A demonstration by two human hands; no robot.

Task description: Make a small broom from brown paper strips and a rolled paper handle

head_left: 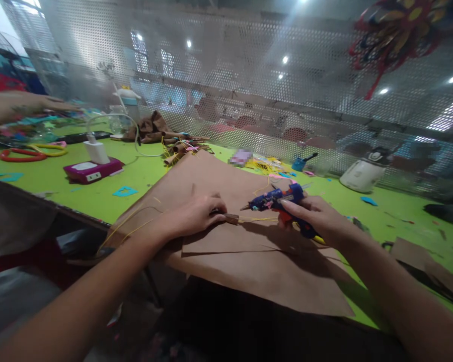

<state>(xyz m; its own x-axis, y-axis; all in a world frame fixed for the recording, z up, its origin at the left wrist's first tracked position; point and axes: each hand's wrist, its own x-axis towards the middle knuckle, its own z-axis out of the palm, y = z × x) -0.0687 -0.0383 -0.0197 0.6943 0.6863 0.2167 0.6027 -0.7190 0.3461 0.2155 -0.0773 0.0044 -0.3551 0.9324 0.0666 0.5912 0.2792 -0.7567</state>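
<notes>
Two sheets of brown paper point(241, 274) lie overlapped on the green table, jutting past its near edge. On them my left hand point(200, 213) has its fingers closed around a small roll of brown paper point(231, 218). Yellow string point(258, 219) runs from the roll's end toward the right. My right hand point(313, 216) grips a blue glue gun point(277, 198) with an orange trigger. The gun's nozzle points left, a little above and apart from the roll. More yellow string point(138, 229) trails on the paper left of my left hand.
Behind the paper lie brown paper rolls with yellow string point(179, 148). At left are a purple power strip point(93, 170) with a white charger, scissors point(22, 155) and another person's arm point(18, 106). A white bottle point(364, 170) stands back right, before a perforated metal screen point(245, 75).
</notes>
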